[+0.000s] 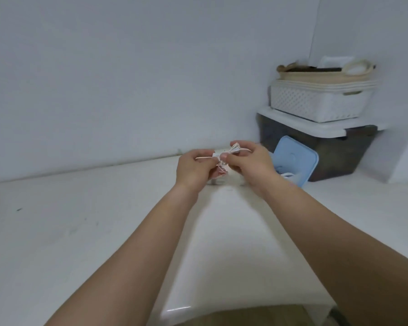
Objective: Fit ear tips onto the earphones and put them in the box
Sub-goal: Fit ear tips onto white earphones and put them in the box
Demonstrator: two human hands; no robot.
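Note:
Both my hands are raised above the far part of the white table [80, 231]. My left hand [193, 170] and my right hand [250, 161] pinch a bundled white earphone cable [234, 148] between them. A short stretch of cable runs taut across my left fingers, and a looped bunch sticks up from my right fingers. Something pinkish hangs below my left fingers, too blurred to name. A light blue box [295, 158] with its lid tilted up stands just right of my right hand, with white cable showing inside it.
A dark storage bin with a white lid [316, 137] stands at the back right, carrying a white lattice basket [316, 102] and a woven rope basket [325, 71]. The wall runs close behind the table. The table's near edge is at the bottom.

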